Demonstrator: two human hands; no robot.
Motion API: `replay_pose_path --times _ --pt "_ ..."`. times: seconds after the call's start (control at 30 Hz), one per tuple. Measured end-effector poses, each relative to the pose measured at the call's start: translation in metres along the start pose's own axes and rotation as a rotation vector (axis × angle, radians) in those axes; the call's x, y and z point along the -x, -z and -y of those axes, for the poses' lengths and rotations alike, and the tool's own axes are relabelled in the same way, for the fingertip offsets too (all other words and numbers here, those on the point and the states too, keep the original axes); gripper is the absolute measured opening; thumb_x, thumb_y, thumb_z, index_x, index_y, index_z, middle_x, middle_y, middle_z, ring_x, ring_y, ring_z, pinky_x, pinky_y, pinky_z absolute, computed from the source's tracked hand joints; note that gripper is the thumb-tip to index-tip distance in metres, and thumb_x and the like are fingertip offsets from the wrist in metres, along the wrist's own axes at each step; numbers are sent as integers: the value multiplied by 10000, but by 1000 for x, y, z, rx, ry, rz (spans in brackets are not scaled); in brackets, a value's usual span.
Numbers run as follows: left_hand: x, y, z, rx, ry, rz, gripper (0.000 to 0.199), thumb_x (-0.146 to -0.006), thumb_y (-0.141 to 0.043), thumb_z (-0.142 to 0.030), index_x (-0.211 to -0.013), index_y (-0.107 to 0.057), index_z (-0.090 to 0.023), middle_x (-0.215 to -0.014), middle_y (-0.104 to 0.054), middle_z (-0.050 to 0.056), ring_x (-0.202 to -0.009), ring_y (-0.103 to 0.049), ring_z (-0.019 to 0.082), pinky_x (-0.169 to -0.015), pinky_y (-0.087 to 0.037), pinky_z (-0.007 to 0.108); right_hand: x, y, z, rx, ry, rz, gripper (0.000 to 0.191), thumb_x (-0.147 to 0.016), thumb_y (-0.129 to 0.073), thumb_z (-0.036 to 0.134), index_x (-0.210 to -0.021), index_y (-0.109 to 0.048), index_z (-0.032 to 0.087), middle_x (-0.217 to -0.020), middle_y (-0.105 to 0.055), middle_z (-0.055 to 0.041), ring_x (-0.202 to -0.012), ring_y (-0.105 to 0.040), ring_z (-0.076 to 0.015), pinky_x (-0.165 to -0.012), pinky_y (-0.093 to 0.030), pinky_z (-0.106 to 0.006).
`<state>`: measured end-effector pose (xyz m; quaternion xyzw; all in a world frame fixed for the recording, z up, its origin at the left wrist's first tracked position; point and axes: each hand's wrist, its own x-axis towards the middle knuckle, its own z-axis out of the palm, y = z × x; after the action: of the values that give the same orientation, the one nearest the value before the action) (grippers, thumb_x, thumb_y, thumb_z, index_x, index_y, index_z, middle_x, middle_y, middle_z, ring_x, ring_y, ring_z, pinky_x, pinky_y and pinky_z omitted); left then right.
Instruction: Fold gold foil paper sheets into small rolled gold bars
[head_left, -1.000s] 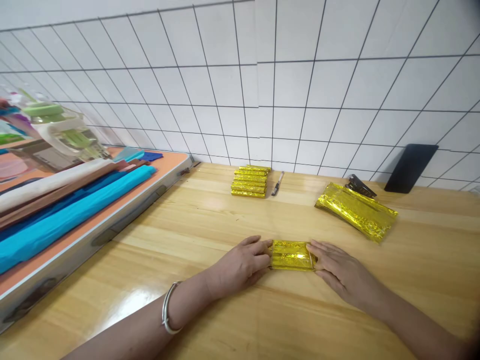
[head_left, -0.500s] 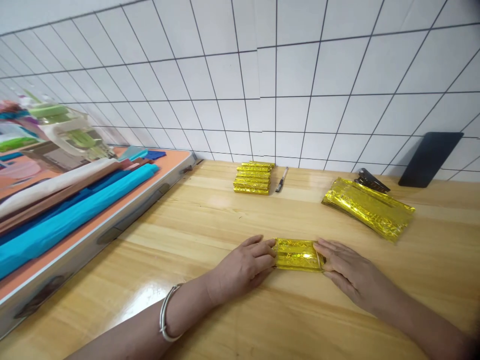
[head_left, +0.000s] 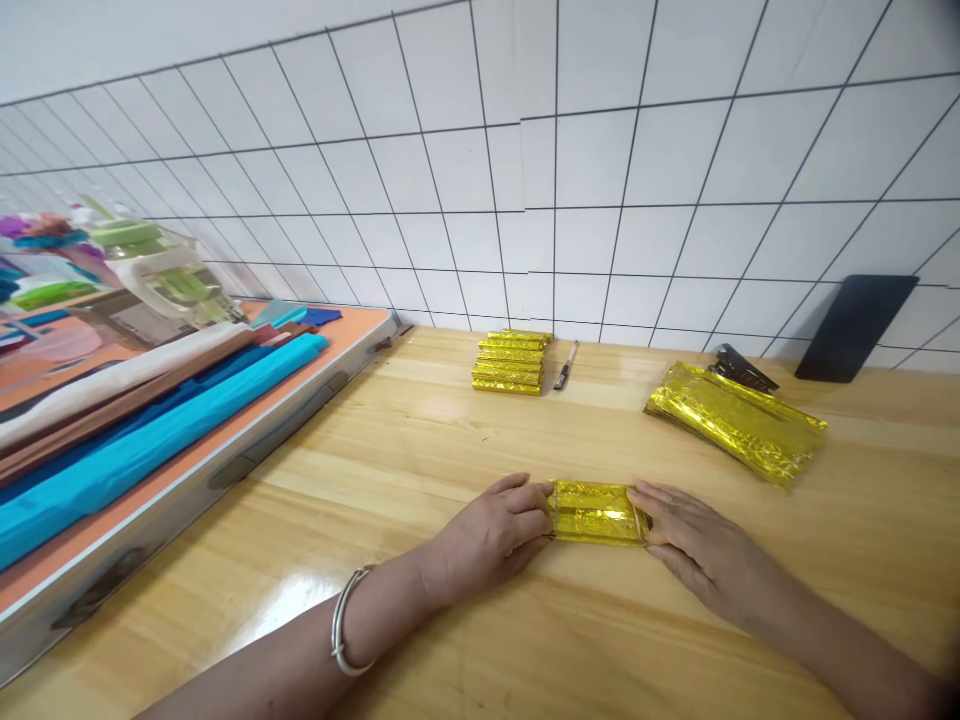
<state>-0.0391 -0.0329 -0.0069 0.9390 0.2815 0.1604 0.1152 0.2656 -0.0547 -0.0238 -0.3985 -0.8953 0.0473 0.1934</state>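
Left hand (head_left: 491,535) palm-down, fingertips pressed against left end of folded gold foil piece (head_left: 598,512); right hand (head_left: 694,550) likewise flat, fingers against right end. Neither curled around it, both merely pinning. Foil flat on wooden table (head_left: 420,450), near front edge, between the hands. Behind: stack of gold foil bars (head_left: 510,362), pen (head_left: 565,365), loose gold sheets (head_left: 739,422), stapler (head_left: 739,368). Left: rolled coloured paper (head_left: 150,430).
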Motion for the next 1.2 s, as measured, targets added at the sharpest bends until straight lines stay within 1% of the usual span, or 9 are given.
replay_pose_path --times 0.17,0.27,0.33,0.4,0.47,0.57,0.8,0.97,1.2 --pt "-1 0 -2 -27 8 2 171 -919 -414 -230 -930 -581 -193 -1045 -601 81 -1195 -467 173 -1043 -327 371 2 -2 -4 -11 -1 29 473 -879 -483 249 -1342 -396 198 -1343 -485 -93 -1228 -454 -217 -999 -433 -417" --pt "-1 -1 -3 -45 6 1 173 -922 -409 -236 -930 -576 -192 -1055 -598 85 -1191 -471 179 -1037 -333 381 1 -2 -5 -36 2 19 430 -874 -495 258 -1299 -449 212 -1340 -490 -85 -1228 -454 -222 -1004 -426 -423" --pt "-1 -1 -2 -46 6 8 180 -927 -402 -235 -933 -577 -193 -1064 -595 85 -1192 -470 178 -1031 -338 380 1 -1 -4 -44 18 21 341 -876 -494 249 -1215 -524 227 -1337 -494 -74 -1234 -447 -222 -1010 -417 -430" --pt "-1 -1 -2 -41 5 6 179 -926 -403 -231 -932 -578 -194 -1056 -595 83 -1193 -469 179 -1028 -341 376 0 0 -3 -52 35 31 235 -879 -486 233 -1088 -593 235 -1332 -502 -60 -1243 -436 -219 -1015 -408 -434" --pt "-1 -2 -2 -33 7 -1 168 -921 -414 -230 -938 -578 -195 -1043 -598 81 -1191 -469 180 -1031 -338 377 0 1 -3 -63 46 42 172 -881 -482 225 -985 -619 231 -1324 -511 -54 -1247 -431 -216 -1021 -399 -433" --pt "0 -1 -3 -27 11 -7 157 -914 -424 -227 -961 -571 -197 -1047 -596 83 -1188 -469 182 -1035 -335 381 -1 2 -3 -81 52 46 141 -879 -486 232 -917 -622 221 -1314 -520 -55 -1242 -436 -218 -1022 -396 -431" --pt "-2 1 -5 -34 3 -7 157 -916 -416 -225 -938 -568 -192 -1023 -598 84 -1163 -487 188 -1010 -357 372 -2 2 -4 -124 50 26 135 -872 -499 241 -917 -626 238 -1302 -532 -41 -1230 -451 -228 -1014 -399 -450" --pt "-3 2 -5 -7 3 -14 157 -917 -413 -218 -908 -567 -192 -943 -600 76 -1168 -484 183 -999 -362 357 -1 2 -4 -113 49 30 132 -871 -497 232 -912 -623 232 -1310 -524 -50 -1242 -436 -226 -1009 -406 -446" --pt "-2 -1 -2 8 -3 -32 170 -920 -401 -203 -872 -563 -186 -958 -594 78 -1151 -493 186 -977 -369 350 -2 3 -3 -148 39 42 134 -875 -493 234 -921 -618 234 -1295 -537 -46 -1235 -444 -221 -1020 -394 -441"
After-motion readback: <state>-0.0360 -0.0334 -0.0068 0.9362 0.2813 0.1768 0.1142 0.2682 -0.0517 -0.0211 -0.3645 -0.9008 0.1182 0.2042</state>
